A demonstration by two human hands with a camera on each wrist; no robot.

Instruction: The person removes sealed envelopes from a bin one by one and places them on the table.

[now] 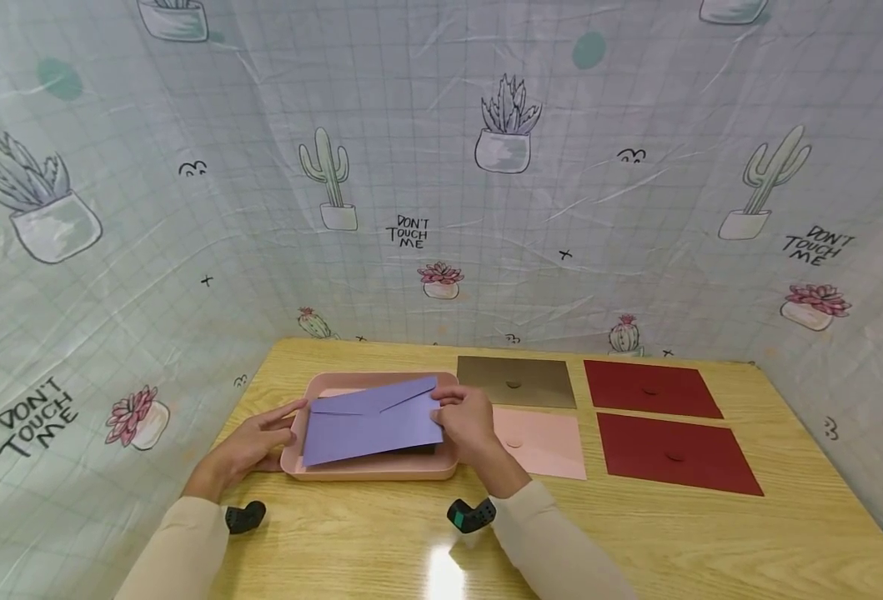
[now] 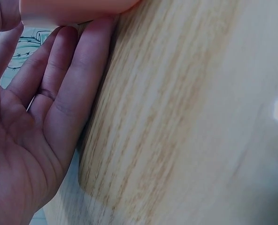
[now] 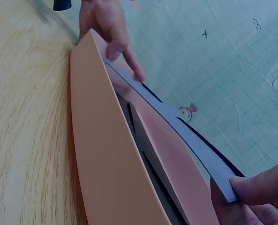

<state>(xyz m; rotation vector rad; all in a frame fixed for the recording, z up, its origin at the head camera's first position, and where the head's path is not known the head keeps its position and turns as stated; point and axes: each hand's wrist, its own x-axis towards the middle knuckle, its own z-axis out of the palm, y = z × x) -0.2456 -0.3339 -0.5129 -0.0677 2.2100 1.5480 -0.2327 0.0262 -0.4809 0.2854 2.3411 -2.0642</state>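
Note:
A purple envelope [image 1: 373, 425] lies slanted over a pink tray [image 1: 381, 474], its right end lifted. My right hand [image 1: 465, 419] pinches that right end between thumb and fingers, seen closely in the right wrist view, where the envelope [image 3: 162, 115] appears edge-on. My left hand [image 1: 249, 446] grips the tray's left end, with fingertips against its outside in the left wrist view. Beneath the purple envelope, dark flat pieces [image 3: 150, 166] lie inside the tray; their exact kind is mostly hidden.
Right of the tray lie a brown envelope [image 1: 516, 381], a pink envelope [image 1: 542, 442] and two dark red envelopes [image 1: 654, 388] on the wooden table [image 1: 351, 542]. A printed curtain [image 1: 441, 183] surrounds the table. Black devices [image 1: 471, 516] sit at both wrists.

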